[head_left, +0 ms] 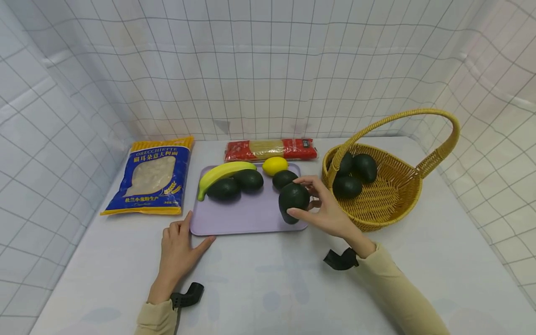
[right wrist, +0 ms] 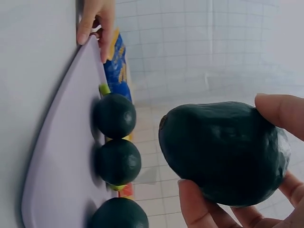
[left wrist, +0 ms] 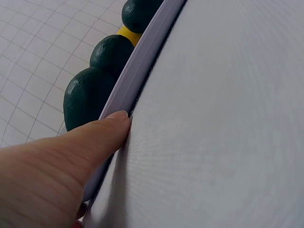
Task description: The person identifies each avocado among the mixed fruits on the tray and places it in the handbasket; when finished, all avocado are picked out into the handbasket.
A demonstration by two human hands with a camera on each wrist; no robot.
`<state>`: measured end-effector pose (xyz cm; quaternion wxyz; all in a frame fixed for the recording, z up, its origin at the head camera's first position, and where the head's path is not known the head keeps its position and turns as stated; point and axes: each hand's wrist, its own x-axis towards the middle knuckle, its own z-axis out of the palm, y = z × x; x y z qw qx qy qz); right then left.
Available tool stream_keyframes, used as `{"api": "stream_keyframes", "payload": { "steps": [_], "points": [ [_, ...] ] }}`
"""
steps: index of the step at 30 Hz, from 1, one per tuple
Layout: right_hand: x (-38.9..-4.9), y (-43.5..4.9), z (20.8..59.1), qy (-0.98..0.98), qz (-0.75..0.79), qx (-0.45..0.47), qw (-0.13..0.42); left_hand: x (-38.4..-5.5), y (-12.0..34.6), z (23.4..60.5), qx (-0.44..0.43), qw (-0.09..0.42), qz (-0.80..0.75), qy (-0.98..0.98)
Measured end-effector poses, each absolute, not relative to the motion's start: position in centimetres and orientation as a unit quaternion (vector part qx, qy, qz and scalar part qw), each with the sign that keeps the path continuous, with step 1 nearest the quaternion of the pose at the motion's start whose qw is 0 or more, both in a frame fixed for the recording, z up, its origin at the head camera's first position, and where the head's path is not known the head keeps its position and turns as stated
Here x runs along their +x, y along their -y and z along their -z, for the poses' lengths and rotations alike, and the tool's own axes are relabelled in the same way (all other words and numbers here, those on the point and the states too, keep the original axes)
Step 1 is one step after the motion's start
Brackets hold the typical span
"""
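"Over the right end of the lilac tray (head_left: 247, 218), which item is held, and how?"

"A dark green avocado (head_left: 294, 200), clear of the tray surface. The right hand (head_left: 328, 211) grips it, thumb on one side and fingers on the other – an opposed hold that leaves the stem end free, facing the tray."

"State the function of the left hand (head_left: 177, 246)."

"It pinches the near left corner: thumb along the front edge, index finger at the side. Both hands are therefore engaged. The corner hold probably prevents the tray from sliding on the worktop (head_left: 268, 279)."

"Explain the layout of the fruit."

"Two avocados (head_left: 224, 189) lie side by side just in front of the banana (head_left: 222, 174), whose curve may limit rolling. A third avocado (head_left: 284, 179) lies beside the lemon (head_left: 275, 165)."

"And the wicker basket (head_left: 385, 204)?"

"It stands right of the tray – presumably for short reach by the right hand. Three visible avocados (head_left: 365, 168) cluster at its left side. The blue pasta bag (head_left: 150, 177) and red packet (head_left: 270, 150) lie outside the tray, left and behind respectively."
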<state>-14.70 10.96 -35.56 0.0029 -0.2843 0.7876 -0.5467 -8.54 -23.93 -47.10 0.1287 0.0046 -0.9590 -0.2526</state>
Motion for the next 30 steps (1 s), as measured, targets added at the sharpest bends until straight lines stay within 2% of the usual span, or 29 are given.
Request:
{"api": "stream_keyframes", "payload": {
  "steps": [4,13,23,30],
  "points": [
    [-14.0,-11.5,34.1,-0.769,0.566,-0.296,-0.02,-8.5,23.9,47.1,0.005,0.13,0.254,0.958],
    [-14.8,-14.4,35.4,-0.733,0.598,-0.316,-0.074,-8.5,23.8,47.0,0.009,0.124,0.256,0.959],
    [-14.6,-17.6,34.3,-0.706,0.631,-0.292,-0.136,-8.5,23.8,47.0,0.003,0.136,0.258,0.957],
    [-14.7,-19.7,34.1,-0.666,0.666,-0.298,-0.153,-8.5,23.8,47.0,0.003,0.136,0.258,0.957]
  ]
}}
